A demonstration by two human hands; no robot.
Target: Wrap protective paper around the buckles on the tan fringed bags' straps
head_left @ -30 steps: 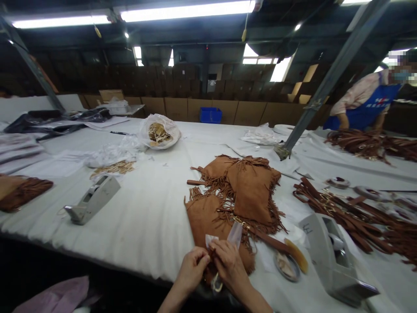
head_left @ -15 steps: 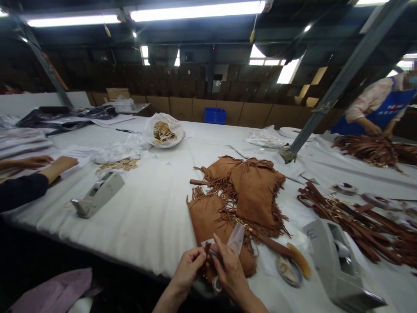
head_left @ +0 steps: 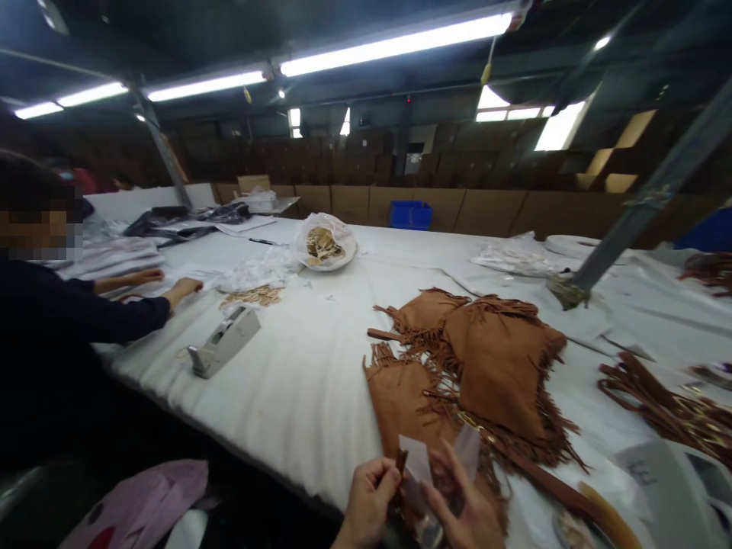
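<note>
At the bottom edge my left hand is closed in a pinch on a small clear plastic sleeve wrapped over a brown strap end. My right hand grips the same sleeve and strap from the right, fingers curled round it. Both hands hover over the near edge of a tan suede fringed bag that lies flat on the white table. Two more fringed bags are piled just beyond it.
A grey tape dispenser stands left of centre, another at the lower right. Brown straps lie at right. A person in a dark sleeve works at the left. A bag of tags and a slanted steel post stand farther back.
The view has swung left, bringing the person at the left into sight and losing the one at the right. My hands stay pinched on the sleeve, now lower in the picture.
</note>
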